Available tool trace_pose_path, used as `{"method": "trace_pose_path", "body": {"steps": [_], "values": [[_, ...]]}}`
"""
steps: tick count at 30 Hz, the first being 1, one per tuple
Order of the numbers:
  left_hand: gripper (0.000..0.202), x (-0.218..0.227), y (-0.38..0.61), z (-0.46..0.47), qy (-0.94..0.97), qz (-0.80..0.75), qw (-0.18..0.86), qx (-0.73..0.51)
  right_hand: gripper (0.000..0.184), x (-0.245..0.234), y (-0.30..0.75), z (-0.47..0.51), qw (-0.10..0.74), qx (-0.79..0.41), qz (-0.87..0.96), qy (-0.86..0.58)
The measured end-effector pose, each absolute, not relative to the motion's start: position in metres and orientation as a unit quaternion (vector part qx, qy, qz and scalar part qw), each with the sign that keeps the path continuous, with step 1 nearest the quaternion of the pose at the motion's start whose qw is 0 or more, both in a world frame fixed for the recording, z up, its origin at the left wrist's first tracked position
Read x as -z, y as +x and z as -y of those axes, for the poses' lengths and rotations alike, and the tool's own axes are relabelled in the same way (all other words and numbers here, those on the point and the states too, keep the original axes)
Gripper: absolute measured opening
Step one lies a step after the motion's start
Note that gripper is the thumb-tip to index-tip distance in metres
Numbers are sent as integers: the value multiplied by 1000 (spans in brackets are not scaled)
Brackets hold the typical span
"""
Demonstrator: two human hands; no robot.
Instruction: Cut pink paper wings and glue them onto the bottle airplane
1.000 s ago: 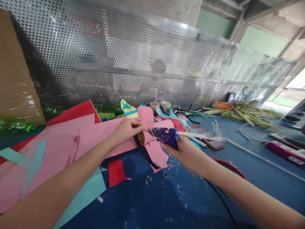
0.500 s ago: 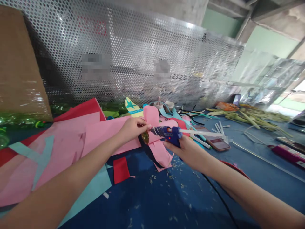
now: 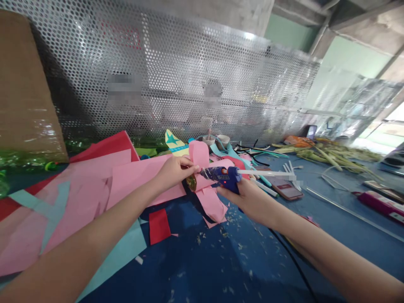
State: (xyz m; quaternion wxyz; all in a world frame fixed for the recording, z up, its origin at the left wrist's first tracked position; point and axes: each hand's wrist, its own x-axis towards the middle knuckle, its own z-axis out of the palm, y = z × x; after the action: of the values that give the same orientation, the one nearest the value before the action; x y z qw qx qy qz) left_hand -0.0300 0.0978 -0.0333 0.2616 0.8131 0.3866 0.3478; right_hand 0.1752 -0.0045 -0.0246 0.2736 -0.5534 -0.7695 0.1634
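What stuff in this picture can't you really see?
- Head view: the glue gun tip is hidden where it meets the pink paper flower by the left hand.
- The glue gun handle is covered by the right hand.
- People behind the perforated metal screen are blurred.
- The phone screen is too small to read.

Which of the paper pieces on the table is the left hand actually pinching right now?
The looped pink paper flower, pinched by the left hand at the glue gun nozzle. The flat pink sheets and the red scrap lie untouched.
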Motion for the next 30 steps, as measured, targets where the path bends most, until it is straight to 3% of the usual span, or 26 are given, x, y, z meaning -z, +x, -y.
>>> {"method": "trace_pose_path", "body": {"steps": [30], "values": [[23, 31, -29, -96, 818, -396, 237, -343, 31, 27, 190, 0, 260, -129, 771, -566]]}}
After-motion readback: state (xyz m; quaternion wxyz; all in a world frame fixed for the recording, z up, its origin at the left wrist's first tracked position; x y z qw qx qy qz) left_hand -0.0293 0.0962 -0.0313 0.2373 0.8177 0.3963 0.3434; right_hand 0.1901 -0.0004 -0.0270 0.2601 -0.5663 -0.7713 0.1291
